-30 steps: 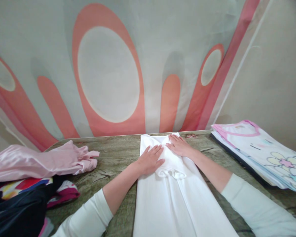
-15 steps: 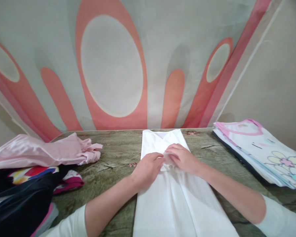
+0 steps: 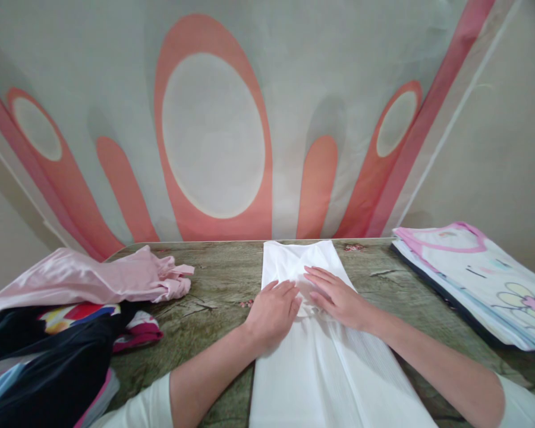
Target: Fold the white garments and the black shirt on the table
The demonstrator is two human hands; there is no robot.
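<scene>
White, thin and softly creased is the cloth garment (image 3: 294, 386) which lies in front of me on the brown-grey wood-patterned table (image 3: 218, 267), its narrower end pointing to twelve o'clock and its wider part coming down toward six. My left hand (image 3: 273, 315) rests upon it palm down, the fingers close together and a little bent, not clenched. My right hand (image 3: 339, 298) is also flattened, palm down over the same garment, with the fingers stretched and slightly spread; whether its whole palm touches the cloth, I cannot tell. Between my two hands there is a small gathered edge of the white cloth (image 3: 311, 311). If I take my hands as the centre of the clock, at nine o'clock a shiny pale pink garment (image 3: 98, 279) lies loosely upon a heap, where I see also a soft black cloth (image 3: 62, 374), toward eight o'clock. At three o'clock there is a neat stack of folded clothes, on top a white shirt with pink neckline and printed flowers (image 3: 490, 270).
</scene>
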